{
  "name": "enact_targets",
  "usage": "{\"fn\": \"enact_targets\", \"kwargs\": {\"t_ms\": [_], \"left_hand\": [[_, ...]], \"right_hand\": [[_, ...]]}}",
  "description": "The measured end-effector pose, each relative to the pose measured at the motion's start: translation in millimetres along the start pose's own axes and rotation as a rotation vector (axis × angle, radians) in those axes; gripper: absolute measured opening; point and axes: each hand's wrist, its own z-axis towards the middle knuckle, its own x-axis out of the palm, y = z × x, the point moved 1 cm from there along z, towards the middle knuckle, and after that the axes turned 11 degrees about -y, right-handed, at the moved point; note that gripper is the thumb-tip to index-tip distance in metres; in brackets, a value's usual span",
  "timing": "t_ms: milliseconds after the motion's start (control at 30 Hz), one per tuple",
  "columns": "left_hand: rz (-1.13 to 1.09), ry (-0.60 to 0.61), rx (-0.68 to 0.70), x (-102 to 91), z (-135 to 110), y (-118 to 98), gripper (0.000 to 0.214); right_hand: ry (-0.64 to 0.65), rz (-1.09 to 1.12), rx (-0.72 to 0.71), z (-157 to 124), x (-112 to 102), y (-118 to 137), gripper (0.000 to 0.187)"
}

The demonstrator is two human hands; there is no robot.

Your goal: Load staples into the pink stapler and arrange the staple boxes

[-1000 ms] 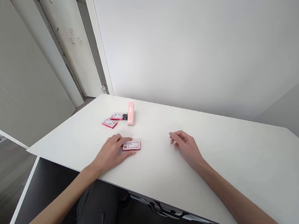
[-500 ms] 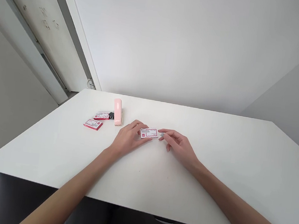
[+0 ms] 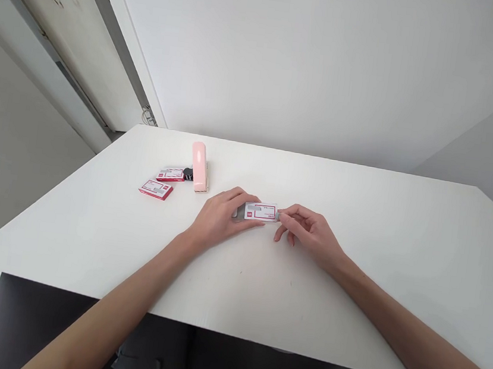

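Right at the centre of the frame, a box (image 3: 263, 211), white with red print, lies between the two hands, just above the table (image 3: 358, 222) or on it; which of the two I cannot tell. The left hand (image 3: 215, 219) is clamped on it from the left, thumb along the lower edge and fingers along the upper edge. A dark grey stretch shows at the box's left end, partly covered by the fingers, so what it is stays unclear. At the right end, the right hand (image 3: 312, 234) has thumb and forefinger together on a small grey piece (image 3: 278, 216), which touches the box or sits just beside it; its other fingers curl loosely below. Left of centre stands a pink stapler (image 3: 200, 167), its long side running up the frame, with a black clip (image 3: 188, 174) against its left side. Beside the clip lies a second box (image 3: 170, 174), and a third box (image 3: 156, 189) lies just below that one, both with red sides. A pale wall (image 3: 310, 66) fills the upper middle, and a stained cabinet (image 3: 67, 37) slants across the upper left.
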Motion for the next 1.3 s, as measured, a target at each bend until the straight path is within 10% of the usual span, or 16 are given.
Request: {"fn": "enact_targets", "kwargs": {"t_ms": [333,500,1033,1300], "left_hand": [[0.096,0.043,0.064,0.4,-2,-2,0.052],[0.184,0.032,-0.14,-1.8,-6,-4,0.035],[-0.09,0.228,-0.11,-3.4,-9,-13,0.039],[-0.081,0.233,-0.107,-3.6,-8,-14,0.036]], "right_hand": [[-0.343,-0.093,-0.021,1,-1,-1,0.039],[-0.331,-0.128,-0.09,0,2,-2,0.04],[-0.065,-0.327,-0.397,-6,11,-5,0.023],[-0.187,-0.389,-0.353,-5,11,-7,0.02]]}}
